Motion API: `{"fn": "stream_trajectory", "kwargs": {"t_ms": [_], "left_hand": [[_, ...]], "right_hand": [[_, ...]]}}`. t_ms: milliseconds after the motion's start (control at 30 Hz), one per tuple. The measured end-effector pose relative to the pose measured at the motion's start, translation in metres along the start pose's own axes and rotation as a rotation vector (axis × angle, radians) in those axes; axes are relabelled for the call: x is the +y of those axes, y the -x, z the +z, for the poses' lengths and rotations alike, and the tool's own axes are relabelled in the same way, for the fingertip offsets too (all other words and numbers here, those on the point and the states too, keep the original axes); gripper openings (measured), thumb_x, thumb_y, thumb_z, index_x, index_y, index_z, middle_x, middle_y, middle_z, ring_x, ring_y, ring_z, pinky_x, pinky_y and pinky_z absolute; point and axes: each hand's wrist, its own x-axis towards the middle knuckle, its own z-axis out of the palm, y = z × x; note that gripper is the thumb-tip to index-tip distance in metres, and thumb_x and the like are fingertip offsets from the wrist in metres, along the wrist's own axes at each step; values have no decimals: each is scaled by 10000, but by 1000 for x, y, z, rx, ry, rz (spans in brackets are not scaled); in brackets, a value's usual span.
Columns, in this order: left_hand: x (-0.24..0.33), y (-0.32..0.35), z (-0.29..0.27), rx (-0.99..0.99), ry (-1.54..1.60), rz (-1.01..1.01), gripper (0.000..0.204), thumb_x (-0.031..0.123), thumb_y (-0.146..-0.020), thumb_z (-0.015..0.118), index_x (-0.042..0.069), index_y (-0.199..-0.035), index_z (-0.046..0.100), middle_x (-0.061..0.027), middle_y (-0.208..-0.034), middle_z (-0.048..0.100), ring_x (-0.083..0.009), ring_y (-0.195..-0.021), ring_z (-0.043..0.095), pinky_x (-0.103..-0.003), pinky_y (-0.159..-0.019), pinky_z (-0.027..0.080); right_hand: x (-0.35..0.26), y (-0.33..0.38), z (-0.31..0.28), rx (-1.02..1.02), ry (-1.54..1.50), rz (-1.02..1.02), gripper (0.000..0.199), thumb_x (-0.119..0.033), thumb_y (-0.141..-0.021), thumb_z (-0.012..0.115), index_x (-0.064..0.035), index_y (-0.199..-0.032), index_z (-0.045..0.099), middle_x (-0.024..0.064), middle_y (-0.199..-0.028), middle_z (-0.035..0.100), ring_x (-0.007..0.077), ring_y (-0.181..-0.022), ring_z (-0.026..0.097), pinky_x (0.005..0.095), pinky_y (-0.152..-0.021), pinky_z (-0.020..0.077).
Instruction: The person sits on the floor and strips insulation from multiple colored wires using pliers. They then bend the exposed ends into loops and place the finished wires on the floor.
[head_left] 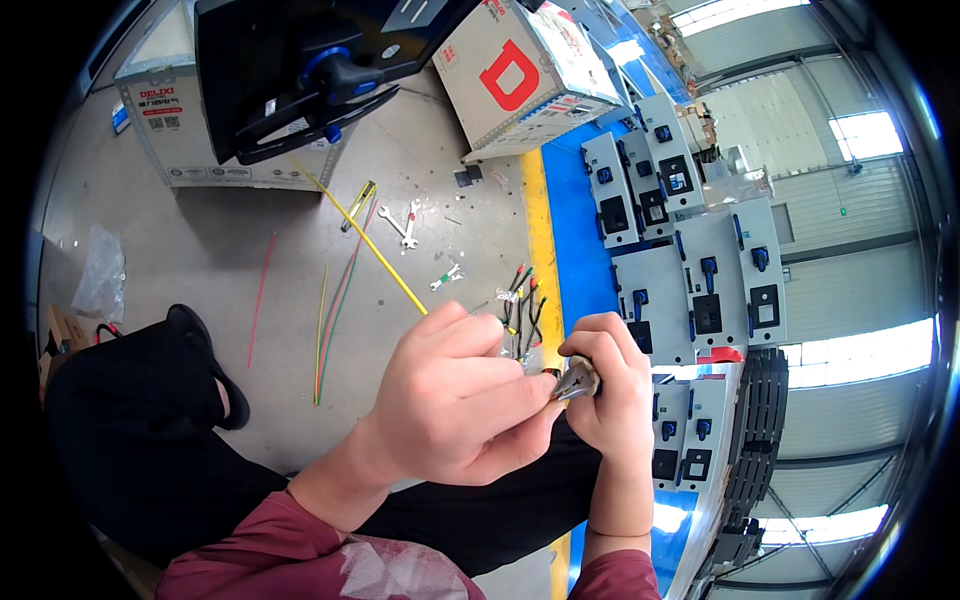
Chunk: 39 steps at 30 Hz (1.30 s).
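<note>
My right hand (618, 395) is closed round a pair of pliers (576, 379), with the metal jaws pointing left. My left hand (460, 395) is closed, thumb and forefinger pinched right at the jaw tips. A long yellow wire (375, 250) runs from the back of the left fist up and away to the far left. The end of the wire at the jaws is hidden by my fingers. Both hands are above my lap, close together.
On the floor lie open-end wrenches (408, 228), a yellow utility knife (358, 206), a red wire (262, 298) and short black cables (524, 312). A carton (520, 80) and a black panel (275, 90) stand far off. Grey cabinets (660, 300) line the right.
</note>
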Motion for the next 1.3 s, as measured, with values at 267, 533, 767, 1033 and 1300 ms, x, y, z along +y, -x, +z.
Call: {"fn": "stream_trajectory", "kwargs": {"t_ms": [267, 533, 767, 1033, 1300], "left_hand": [[6, 0, -4, -64, 4, -32, 133, 105, -746, 793, 77, -864, 740, 29, -616, 528, -192, -584, 440, -352, -562, 284], [5, -2, 1, -67, 197, -1, 178, 102, -718, 747, 32, -881, 760, -11, -614, 505, -207, -549, 413, -360, -573, 303], [2, 1, -2, -23, 243, -123, 177, 48, -834, 756, -16, -999, 770, -76, -689, 609, -243, -607, 518, -356, -597, 404], [16, 3, 8, 86, -125, -282, 245, -13, -871, 753, -12, -1115, 771, -87, -732, 666, -253, -641, 565, -362, -638, 437], [12, 2, 20, 219, -100, -383, 190, 35, -907, 739, 27, -1090, 789, -29, -736, 685, -178, -658, 548, -329, -695, 393]], "right_hand": [[5, 5, 1, -10, -79, -50, 363, 136, -615, 616, -20, -942, 628, 137, -942, 614, 374, -828, 630, 402, -708, 539], [16, 4, -5, -190, -361, 8, 318, 100, -630, 551, -14, -926, 569, 173, -888, 560, 418, -813, 577, 389, -710, 509], [25, 10, 9, -90, -295, 114, 287, 94, -657, 547, -1, -926, 564, 193, -831, 578, 433, -764, 588, 393, -662, 490], [22, 4, 31, 262, 143, 81, 288, 104, -625, 572, 3, -895, 570, 162, -792, 541, 389, -732, 579, 424, -620, 478], [3, -8, 37, 332, 232, 135, 301, 133, -715, 579, -14, -978, 596, 139, -845, 581, 375, -806, 621, 411, -678, 517]]}}
